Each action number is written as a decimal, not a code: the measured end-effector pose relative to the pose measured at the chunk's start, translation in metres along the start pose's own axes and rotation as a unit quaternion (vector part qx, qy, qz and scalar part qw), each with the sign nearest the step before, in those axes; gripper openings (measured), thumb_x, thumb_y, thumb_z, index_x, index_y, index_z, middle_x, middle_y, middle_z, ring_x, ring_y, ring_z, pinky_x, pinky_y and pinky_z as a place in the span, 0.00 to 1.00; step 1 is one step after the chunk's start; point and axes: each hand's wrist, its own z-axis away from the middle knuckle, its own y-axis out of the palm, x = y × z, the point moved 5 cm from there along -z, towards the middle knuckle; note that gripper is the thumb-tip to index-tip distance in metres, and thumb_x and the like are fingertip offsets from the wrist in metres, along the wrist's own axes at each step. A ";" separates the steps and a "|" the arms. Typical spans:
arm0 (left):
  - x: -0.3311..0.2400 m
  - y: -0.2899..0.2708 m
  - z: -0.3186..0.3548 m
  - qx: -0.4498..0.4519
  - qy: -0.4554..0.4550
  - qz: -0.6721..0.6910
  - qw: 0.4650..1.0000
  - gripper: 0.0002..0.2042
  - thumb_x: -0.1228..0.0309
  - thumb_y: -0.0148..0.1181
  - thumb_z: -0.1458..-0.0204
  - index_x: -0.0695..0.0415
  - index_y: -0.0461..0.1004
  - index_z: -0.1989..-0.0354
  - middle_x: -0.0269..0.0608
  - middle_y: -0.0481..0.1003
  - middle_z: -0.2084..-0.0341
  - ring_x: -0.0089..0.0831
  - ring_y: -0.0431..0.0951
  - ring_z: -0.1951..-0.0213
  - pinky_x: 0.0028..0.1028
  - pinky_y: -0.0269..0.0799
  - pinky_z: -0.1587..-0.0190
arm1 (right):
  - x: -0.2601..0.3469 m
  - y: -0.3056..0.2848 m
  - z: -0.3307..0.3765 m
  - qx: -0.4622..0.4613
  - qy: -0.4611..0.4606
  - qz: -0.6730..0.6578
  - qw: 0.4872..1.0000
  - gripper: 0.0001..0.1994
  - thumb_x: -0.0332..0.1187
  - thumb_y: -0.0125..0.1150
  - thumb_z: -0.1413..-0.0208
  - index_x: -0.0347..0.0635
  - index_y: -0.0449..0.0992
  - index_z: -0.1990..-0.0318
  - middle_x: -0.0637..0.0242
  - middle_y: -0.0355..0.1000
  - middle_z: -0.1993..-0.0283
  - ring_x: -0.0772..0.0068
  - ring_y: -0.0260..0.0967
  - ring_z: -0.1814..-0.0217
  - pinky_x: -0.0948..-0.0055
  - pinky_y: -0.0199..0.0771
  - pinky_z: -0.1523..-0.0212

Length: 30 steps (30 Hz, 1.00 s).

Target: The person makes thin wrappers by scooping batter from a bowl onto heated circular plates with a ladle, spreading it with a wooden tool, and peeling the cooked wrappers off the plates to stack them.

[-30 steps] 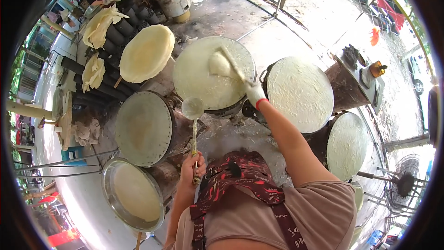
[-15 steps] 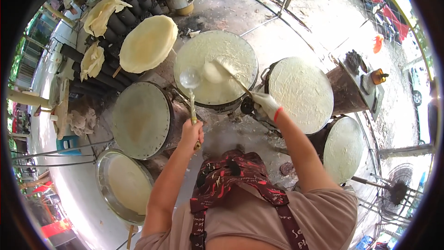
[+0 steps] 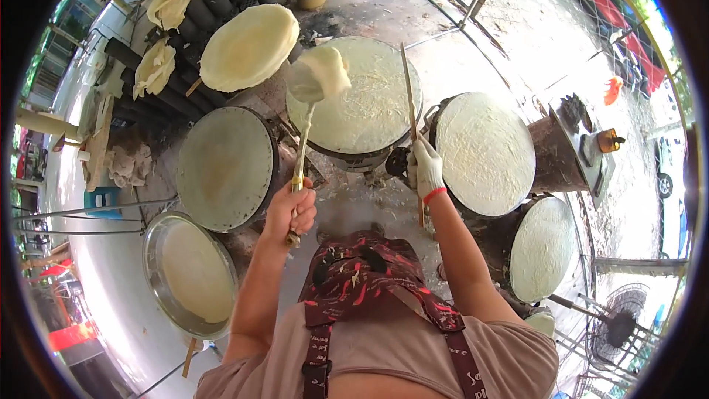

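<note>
My left hand [image 3: 291, 213] is wrapped round the handle of a ladle [image 3: 304, 83], its bowl raised over the left edge of the middle round griddle [image 3: 377, 111]. A pale lump of batter [image 3: 332, 72] hangs at the bowl's right side, blurred by motion. In a white glove with a red band at the wrist, my right hand [image 3: 426, 168] grips a long thin spatula [image 3: 408, 89], which stands nearly upright in the picture along the griddle's right edge. A thin, uneven pale layer coats that griddle.
To the left is a bare-looking griddle [image 3: 221, 177], with a metal basin [image 3: 151, 270] of batter nearer me. Coated griddles [image 3: 486, 155] [image 3: 545, 251] stand on the right. Thin round pancakes [image 3: 249, 48] lie over dark cylinders at the far left. A fan [image 3: 620, 325] is at the lower right.
The batter lump has left the middle griddle and is now up at the ladle. The spatula has swung from slanting over the griddle to upright at its right edge.
</note>
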 end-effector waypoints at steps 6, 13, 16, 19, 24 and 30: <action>-0.001 0.001 0.001 -0.104 0.005 0.033 0.994 0.04 0.71 0.47 0.41 0.56 0.67 0.61 0.27 0.58 0.84 0.13 0.55 0.89 0.16 0.53 0.90 | -0.052 0.034 -0.034 0.151 -0.169 0.448 0.865 0.19 0.38 0.52 0.42 0.37 0.72 0.47 0.63 0.76 0.62 0.76 0.70 0.62 0.76 0.68 0.57; -0.025 -0.026 0.078 -0.249 0.102 -0.048 0.962 0.04 0.70 0.48 0.44 0.56 0.63 0.64 0.29 0.60 0.84 0.17 0.57 0.90 0.20 0.53 0.90 | -0.082 0.047 0.000 0.168 -0.011 0.246 0.954 0.22 0.35 0.52 0.42 0.43 0.66 0.39 0.76 0.67 0.70 0.86 0.58 0.72 0.84 0.61 0.71; -0.051 -0.065 0.084 -0.293 0.152 -0.135 0.934 0.06 0.72 0.47 0.46 0.58 0.63 0.61 0.32 0.61 0.84 0.20 0.59 0.91 0.22 0.54 0.91 | -0.088 0.093 0.024 0.189 0.050 0.240 0.951 0.24 0.36 0.53 0.43 0.49 0.64 0.38 0.79 0.63 0.75 0.88 0.54 0.79 0.83 0.55 0.81; -0.065 -0.138 0.061 -0.309 0.181 -0.277 0.892 0.08 0.71 0.48 0.48 0.59 0.63 0.60 0.37 0.65 0.83 0.22 0.61 0.92 0.24 0.55 0.90 | -0.114 0.144 0.034 0.193 0.041 0.229 0.953 0.23 0.38 0.51 0.42 0.52 0.64 0.38 0.78 0.63 0.77 0.87 0.54 0.81 0.84 0.55 0.82; -0.082 -0.261 0.023 -0.383 0.176 -0.588 0.690 0.14 0.71 0.48 0.51 0.61 0.62 0.55 0.58 0.72 0.68 0.53 0.74 0.69 0.45 0.68 0.67 | -0.196 0.219 0.051 0.159 0.031 0.193 0.968 0.23 0.39 0.50 0.41 0.51 0.64 0.38 0.70 0.70 0.72 0.79 0.65 0.78 0.78 0.67 0.77; -0.111 -0.343 0.032 -0.365 0.170 -0.700 0.590 0.18 0.71 0.50 0.48 0.62 0.59 0.49 0.58 0.71 0.61 0.56 0.72 0.59 0.49 0.67 0.58 | -0.209 0.268 0.087 0.056 -0.066 0.481 0.872 0.20 0.40 0.49 0.43 0.54 0.68 0.42 0.56 0.71 0.47 0.59 0.68 0.43 0.71 0.64 0.45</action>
